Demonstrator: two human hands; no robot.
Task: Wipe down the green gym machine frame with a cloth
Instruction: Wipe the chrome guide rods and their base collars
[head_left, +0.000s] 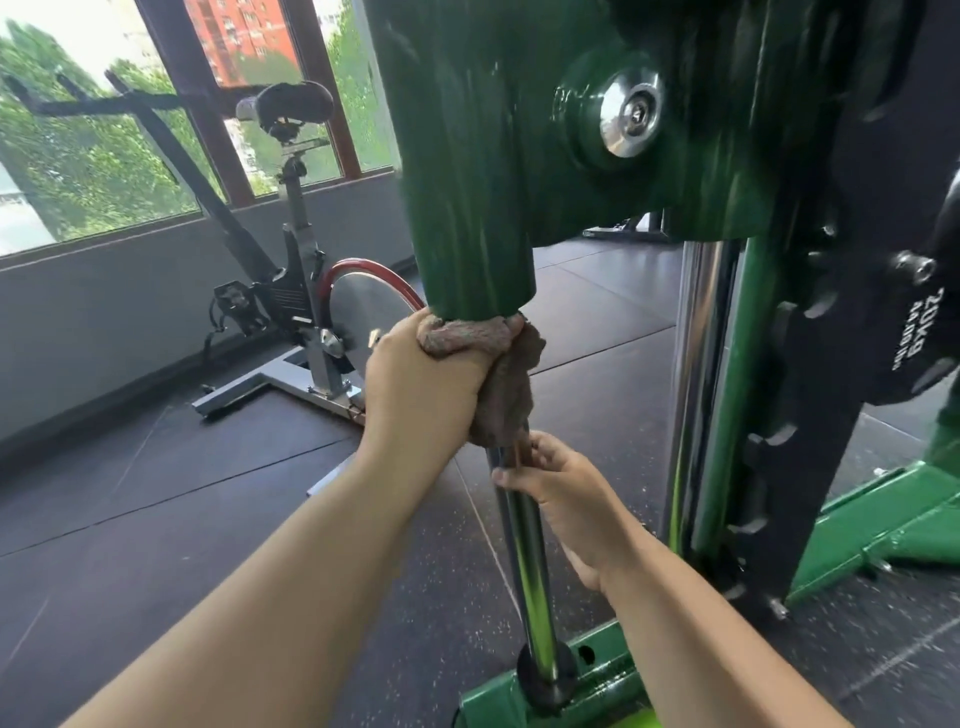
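While left hand (421, 374) clamps crumpled brown cloth (485, 364) under green frame sleeve (467, 197) to rub, right hand (558, 493) at 5 o'clock pinches cloth tail against chrome rod (530, 571)

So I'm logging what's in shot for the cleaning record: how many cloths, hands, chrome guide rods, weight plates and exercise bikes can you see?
Cloth: 1
Hands: 2, left hand and right hand
Chrome guide rods: 2, near rod and far rod
Weight plate marked 20kg: 1
Exercise bike: 1
Total: 7
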